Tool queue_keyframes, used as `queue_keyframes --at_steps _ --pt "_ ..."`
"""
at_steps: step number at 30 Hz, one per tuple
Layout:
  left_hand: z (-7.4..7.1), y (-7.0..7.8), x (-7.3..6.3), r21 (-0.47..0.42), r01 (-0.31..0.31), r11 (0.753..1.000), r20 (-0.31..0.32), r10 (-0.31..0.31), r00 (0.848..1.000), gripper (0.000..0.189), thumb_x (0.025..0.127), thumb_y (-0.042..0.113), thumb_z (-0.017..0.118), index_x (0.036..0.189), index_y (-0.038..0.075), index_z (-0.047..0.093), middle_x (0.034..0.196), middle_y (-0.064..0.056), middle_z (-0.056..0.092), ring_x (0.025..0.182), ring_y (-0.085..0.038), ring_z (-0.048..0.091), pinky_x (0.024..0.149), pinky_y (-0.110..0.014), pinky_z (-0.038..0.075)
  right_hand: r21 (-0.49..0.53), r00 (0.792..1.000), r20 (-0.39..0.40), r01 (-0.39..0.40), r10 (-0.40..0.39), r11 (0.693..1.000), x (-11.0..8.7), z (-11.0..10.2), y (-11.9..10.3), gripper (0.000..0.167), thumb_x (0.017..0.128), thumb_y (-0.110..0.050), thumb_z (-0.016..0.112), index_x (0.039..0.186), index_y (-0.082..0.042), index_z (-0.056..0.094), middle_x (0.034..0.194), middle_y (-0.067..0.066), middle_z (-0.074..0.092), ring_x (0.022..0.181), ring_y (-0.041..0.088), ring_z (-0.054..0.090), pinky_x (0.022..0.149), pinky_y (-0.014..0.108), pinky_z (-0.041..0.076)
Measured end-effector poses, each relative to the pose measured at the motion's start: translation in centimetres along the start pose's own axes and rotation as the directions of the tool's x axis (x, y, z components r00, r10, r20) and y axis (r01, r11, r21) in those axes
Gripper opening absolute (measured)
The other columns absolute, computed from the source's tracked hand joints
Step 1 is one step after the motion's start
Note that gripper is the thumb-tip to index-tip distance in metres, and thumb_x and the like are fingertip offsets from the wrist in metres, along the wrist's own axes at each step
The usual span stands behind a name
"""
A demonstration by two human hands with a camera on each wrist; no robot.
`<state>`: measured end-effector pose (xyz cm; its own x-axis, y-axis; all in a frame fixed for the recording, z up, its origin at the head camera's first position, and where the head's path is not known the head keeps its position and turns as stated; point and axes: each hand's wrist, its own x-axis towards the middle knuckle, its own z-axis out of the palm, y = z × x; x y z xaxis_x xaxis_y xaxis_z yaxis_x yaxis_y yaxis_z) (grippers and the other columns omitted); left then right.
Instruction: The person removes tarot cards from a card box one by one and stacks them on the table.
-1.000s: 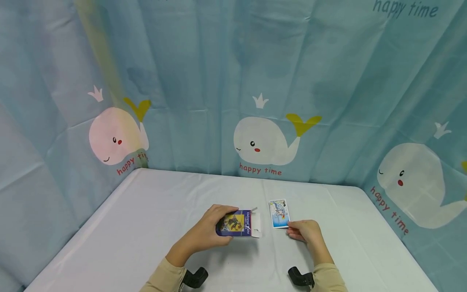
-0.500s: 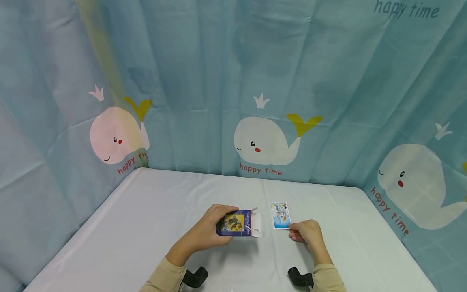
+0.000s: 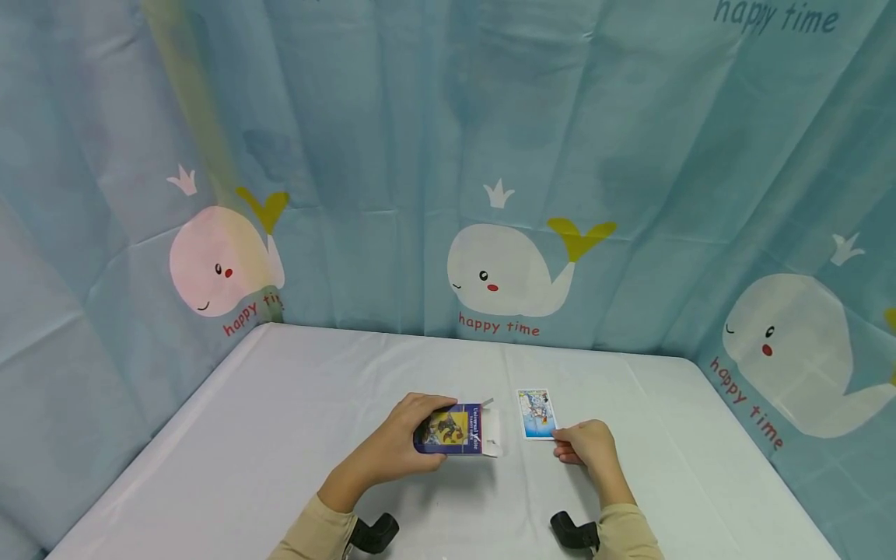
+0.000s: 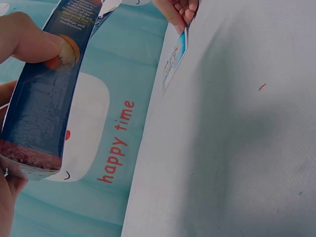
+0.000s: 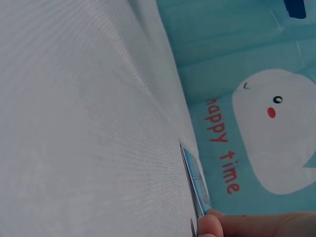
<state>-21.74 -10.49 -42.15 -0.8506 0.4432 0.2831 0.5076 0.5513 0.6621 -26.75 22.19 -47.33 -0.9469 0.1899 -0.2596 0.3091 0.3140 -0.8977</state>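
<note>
My left hand [image 3: 395,439] grips a dark blue tarot card box [image 3: 448,429] above the table, with thumb and fingers on its opposite long sides. The white flap [image 3: 492,430] at the box's right end stands open. The left wrist view shows the thumb pressed on the printed narrow side of the box [image 4: 42,108]. To the right, my right hand [image 3: 591,451] pinches the lower right corner of a blue and white picture card [image 3: 537,414] at the tabletop. Seen edge-on in the right wrist view, the card [image 5: 195,180] lies close to the cloth.
A white cloth covers the table [image 3: 315,373]. Behind it hangs a light blue curtain [image 3: 364,155] printed with whales and lettering. Each wrist carries a black camera mount, one on the left [image 3: 376,533] and one on the right [image 3: 575,531].
The card in my right hand has come slightly toward me, and its edges now look aligned. My left hand and the box have stayed in place.
</note>
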Motion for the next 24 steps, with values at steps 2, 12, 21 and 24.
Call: queue_keyframes --at_steps 2,12,21,24 --pt "-0.02 0.04 -0.02 0.001 0.001 1.0 -0.001 -0.001 1.0 0.071 0.076 0.021 0.079 0.143 0.025 0.053 0.137 0.004 0.056 0.117 -0.012 0.045 0.09 -0.033 0.045 -0.008 1.0 0.001 -0.006 0.006 1.0 0.04 0.01 -0.01 0.019 0.088 -0.003 0.067 0.092 0.011 0.056 0.051 0.002 0.062 0.045 0.006 0.061 0.048 0.02 0.051" --pt "0.02 -0.07 -0.07 -0.002 0.002 1.0 0.008 -0.002 1.0 0.071 0.078 0.021 0.079 0.143 0.025 0.052 0.137 0.003 0.055 0.117 -0.014 0.045 0.09 -0.033 0.046 -0.04 1.0 -0.003 -0.008 0.008 0.999 0.23 0.09 0.06 0.018 0.086 -0.002 0.068 0.09 0.009 0.054 0.05 0.002 0.061 0.044 0.006 0.06 0.047 0.02 0.051" --pt "0.08 0.12 0.01 -0.011 0.017 1.0 0.012 -0.017 1.0 0.072 0.077 0.019 0.079 0.143 0.025 0.052 0.137 0.005 0.055 0.117 -0.012 0.044 0.091 -0.033 0.045 -0.077 1.0 -0.021 -0.005 0.003 0.997 0.39 0.16 0.23 0.017 0.086 -0.002 0.067 0.089 0.01 0.056 0.05 0.003 0.061 0.043 0.006 0.059 0.047 0.02 0.051" --pt "0.08 0.14 -0.02 -0.013 0.019 1.0 0.014 -0.019 1.0 0.072 0.077 0.018 0.079 0.143 0.025 0.052 0.137 0.004 0.055 0.118 -0.012 0.044 0.091 -0.033 0.045 -0.091 0.999 -0.03 -0.017 0.014 0.996 0.49 0.19 0.26 0.015 0.086 -0.003 0.067 0.088 0.009 0.058 0.05 0.002 0.06 0.043 0.006 0.059 0.047 0.02 0.051"
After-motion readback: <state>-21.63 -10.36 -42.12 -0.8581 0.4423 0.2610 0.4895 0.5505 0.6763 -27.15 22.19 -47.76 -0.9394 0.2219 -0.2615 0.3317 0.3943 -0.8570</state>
